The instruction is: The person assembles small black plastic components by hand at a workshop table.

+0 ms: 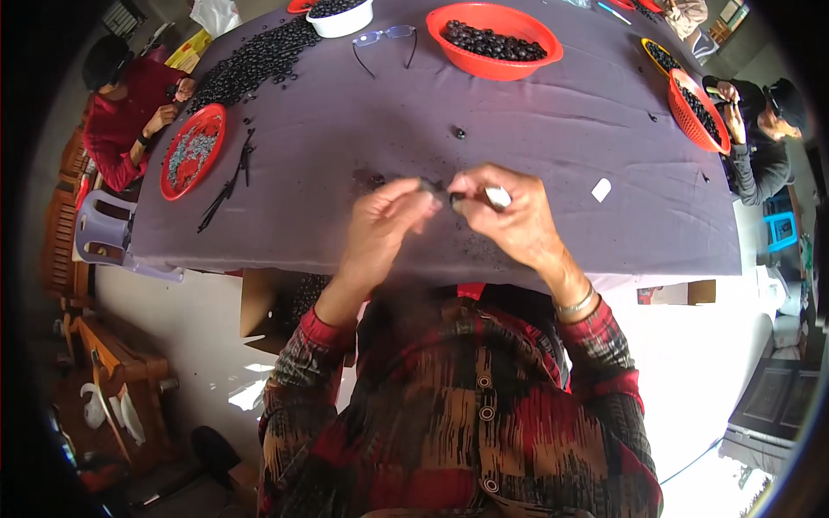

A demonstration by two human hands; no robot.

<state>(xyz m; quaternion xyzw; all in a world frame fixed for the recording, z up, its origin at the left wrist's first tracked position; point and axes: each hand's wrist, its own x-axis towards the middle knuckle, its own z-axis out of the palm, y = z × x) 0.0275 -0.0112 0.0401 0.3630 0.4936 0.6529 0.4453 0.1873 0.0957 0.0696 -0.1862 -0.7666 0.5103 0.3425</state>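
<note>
Over the near edge of the purple tablecloth [328,198], my two hands almost meet. My left hand [380,220] is partly smeared by motion; its thumb and fingertips pinch something dark and thin that I cannot make out. Between the thumb and forefinger of my right hand [518,216] is a small black bead-like piece [456,198]. A white piece [498,198] shows at the fingers of that hand, its kind unclear. One loose black bead-like piece [460,133] lies on the cloth beyond my hands, and dark crumbs are scattered beneath them.
Red baskets [492,69] [696,116] and a white bowl [344,23] hold black pieces. A loose heap [259,65] spreads at far left. Glasses [383,36], black strips [229,181] and a red tray [168,164] lie about. People [117,121] [760,129] sit at both sides.
</note>
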